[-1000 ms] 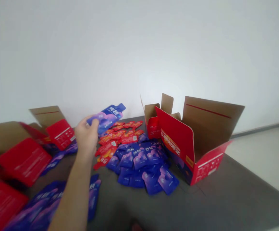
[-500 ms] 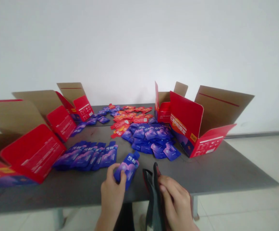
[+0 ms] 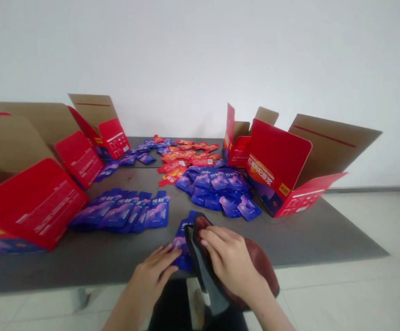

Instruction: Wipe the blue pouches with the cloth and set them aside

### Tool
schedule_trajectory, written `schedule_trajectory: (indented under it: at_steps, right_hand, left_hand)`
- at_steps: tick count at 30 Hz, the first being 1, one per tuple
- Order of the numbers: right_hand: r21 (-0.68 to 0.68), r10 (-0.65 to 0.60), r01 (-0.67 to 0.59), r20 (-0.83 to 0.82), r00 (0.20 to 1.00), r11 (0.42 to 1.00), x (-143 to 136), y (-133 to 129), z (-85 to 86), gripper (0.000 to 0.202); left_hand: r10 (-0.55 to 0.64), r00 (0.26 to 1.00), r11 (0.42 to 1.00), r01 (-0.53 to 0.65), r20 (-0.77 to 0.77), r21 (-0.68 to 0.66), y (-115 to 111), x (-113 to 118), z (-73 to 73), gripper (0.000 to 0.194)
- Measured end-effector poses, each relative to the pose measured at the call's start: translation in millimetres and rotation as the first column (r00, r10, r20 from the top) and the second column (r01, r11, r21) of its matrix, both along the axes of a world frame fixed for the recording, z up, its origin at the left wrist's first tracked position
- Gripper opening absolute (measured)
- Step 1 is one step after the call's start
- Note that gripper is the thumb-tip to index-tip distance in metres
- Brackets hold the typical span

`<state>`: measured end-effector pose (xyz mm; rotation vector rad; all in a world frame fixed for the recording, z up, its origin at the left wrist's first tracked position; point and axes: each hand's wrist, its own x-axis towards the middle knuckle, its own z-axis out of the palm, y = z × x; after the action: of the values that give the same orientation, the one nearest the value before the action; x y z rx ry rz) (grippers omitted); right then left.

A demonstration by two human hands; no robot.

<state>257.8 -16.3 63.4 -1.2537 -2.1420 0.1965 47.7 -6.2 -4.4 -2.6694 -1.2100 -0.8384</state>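
A blue pouch with a purple picture lies at the table's front edge. My left hand rests on its lower left part, fingers stretched out flat. Bunched in my right hand is a cloth, dark red on one side and grey on the other. The cloth covers the right part of that pouch, and its lower end hangs past the table edge. Left of the pouch, several like blue pouches lie in an overlapping row. A heap of blue pouches sits behind the cloth.
Red and orange pouches spread over the middle back of the grey table. Open red cartons line both sides, such as the near left carton and the right carton. A white wall stands behind.
My left hand held the blue pouch between thumb and fingers; now it lies flat on it. My right hand moved the cloth left, over the pouch. The view tilted slightly down.
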Motion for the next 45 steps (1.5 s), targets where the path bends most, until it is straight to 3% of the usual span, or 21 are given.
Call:
schedule_trajectory:
  at_steps: [5, 9, 13, 16, 20, 24, 29, 32, 35, 38, 41, 45]
  right_hand:
    - [-0.079, 0.165, -0.146, 0.364, 0.917, 0.986, -29, 21, -6.4, 0.013]
    - [-0.089, 0.175, -0.151, 0.473, 0.864, 0.984, -39, 39, -18.6, 0.012]
    - [-0.090, 0.037, 0.011, 0.513, 0.858, 0.996, -34, 62, -17.8, 0.020]
    - [-0.079, -0.016, 0.063, 0.491, 0.871, 0.995, -28, 62, -7.3, 0.020]
    - [-0.029, 0.064, -0.056, 0.416, 0.907, 0.998, -25, 32, 1.6, 0.015]
    - [-0.099, 0.220, -0.197, 0.449, 0.866, 0.975, -28, 16, -7.5, 0.012]
    - [-0.128, 0.249, -0.214, 0.498, 0.831, 0.969, -32, 44, -19.6, 0.015]
    - [-0.122, 0.181, -0.138, 0.515, 0.838, 0.983, -35, 71, -20.5, 0.018]
    - [-0.142, 0.103, -0.034, 0.515, 0.851, 0.989, -36, 87, -12.3, 0.020]
    - [-0.106, 0.046, -0.001, 0.423, 0.905, 0.994, -30, 76, 4.2, 0.025]
    - [-0.075, 0.077, -0.057, 0.304, 0.950, 0.996, -23, 46, 13.4, 0.028]
    - [-0.104, 0.127, -0.094, 0.387, 0.913, 0.990, -21, 20, -1.4, 0.027]
  left_hand:
    - [-0.102, 0.995, 0.995, 0.102, 0.023, 0.007, -8, 16, 10.7, 0.035]
    - [-0.077, 0.997, 0.992, 0.078, -0.008, 0.101, -10, 19, 4.9, 0.036]
    - [-0.089, 0.996, 0.976, 0.092, -0.022, 0.198, -9, 19, 0.1, 0.035]
    - [-0.115, 0.993, 0.970, 0.117, -0.026, 0.212, -11, 21, 2.0, 0.037]
    - [-0.096, 0.995, 0.973, 0.103, -0.041, 0.207, -16, 25, 2.5, 0.036]
    - [-0.038, 0.997, 0.980, 0.052, -0.071, 0.193, -21, 29, -0.2, 0.036]
    - [-0.016, 0.999, 0.971, 0.023, -0.030, 0.238, -21, 29, -0.3, 0.037]
    - [-0.038, 0.999, 0.969, 0.034, 0.011, 0.243, -20, 32, 2.4, 0.036]
    - [-0.009, 1.000, 0.986, 0.007, 0.012, 0.166, -20, 38, 4.0, 0.037]
    - [0.030, 1.000, 0.991, -0.031, 0.008, 0.127, -22, 44, 2.1, 0.036]
    - [-0.008, 1.000, 0.993, 0.006, 0.022, 0.120, -23, 43, -0.9, 0.032]
    - [-0.050, 0.999, 0.998, 0.049, 0.003, 0.031, -22, 37, -2.2, 0.030]
